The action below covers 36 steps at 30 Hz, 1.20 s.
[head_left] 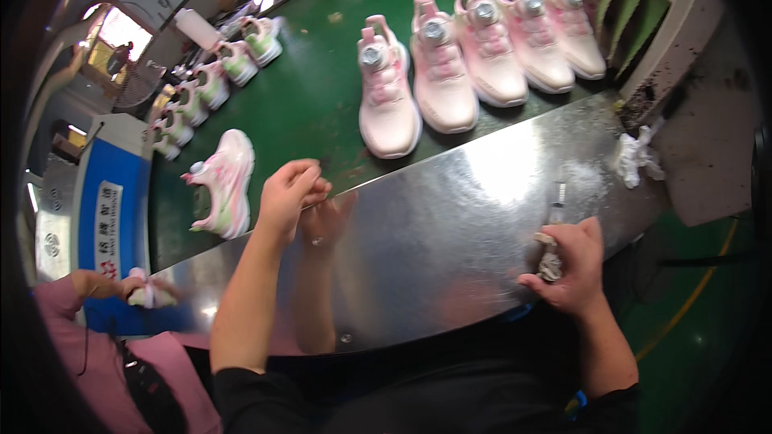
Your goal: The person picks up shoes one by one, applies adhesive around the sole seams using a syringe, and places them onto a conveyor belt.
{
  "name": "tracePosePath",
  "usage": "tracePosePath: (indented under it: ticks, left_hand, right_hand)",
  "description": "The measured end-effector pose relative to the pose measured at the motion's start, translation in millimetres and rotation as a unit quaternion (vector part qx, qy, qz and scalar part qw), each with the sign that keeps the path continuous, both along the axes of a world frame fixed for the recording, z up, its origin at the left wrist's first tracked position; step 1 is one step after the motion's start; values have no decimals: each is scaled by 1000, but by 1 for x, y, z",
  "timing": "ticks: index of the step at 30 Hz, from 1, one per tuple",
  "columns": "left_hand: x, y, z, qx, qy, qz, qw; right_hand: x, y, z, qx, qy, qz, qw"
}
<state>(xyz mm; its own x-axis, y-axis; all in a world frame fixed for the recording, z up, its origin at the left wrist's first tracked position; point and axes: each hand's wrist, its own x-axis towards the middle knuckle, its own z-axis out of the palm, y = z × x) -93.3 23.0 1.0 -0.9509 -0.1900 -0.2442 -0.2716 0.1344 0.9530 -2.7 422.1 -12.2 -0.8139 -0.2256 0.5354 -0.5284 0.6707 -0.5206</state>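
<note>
Gripping crumpled grey-white wad (550,266) in right hand (577,264).
With left hand (291,193) curled in, between pink-and-green sneaker (230,181) and five pale-pink sneakers (494,68).

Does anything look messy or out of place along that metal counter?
Yes: a crumpled white wad lies at the right end of the metal counter, and a whitish smear nearby dulls the shiny surface. Its cause isn't clear.

I'm standing in a shoe workshop: shoes (492,60) line a green belt (322,84) beyond the left fingers (304,180), a steel worktop (434,221) below, a co-worker (173,366) further left.
</note>
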Motion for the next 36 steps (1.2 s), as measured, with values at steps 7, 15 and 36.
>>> tracePosePath:
  ticks: [7, 15, 36]
  left_hand:
    - [118, -177, -33, 23, 142, 247, 958]
    - [53, -192, -20, -73, 164, 246, 952]
    - [137, -54, 12, 121, 152, 104, 975]
  right_hand:
    - [-2, -9, -3, 0, 12, 26, 1000]
    - [7, -12, -1, -15, 22, 6, 1000]
    - [28, 33, 7, -132, -142, -31, 981]
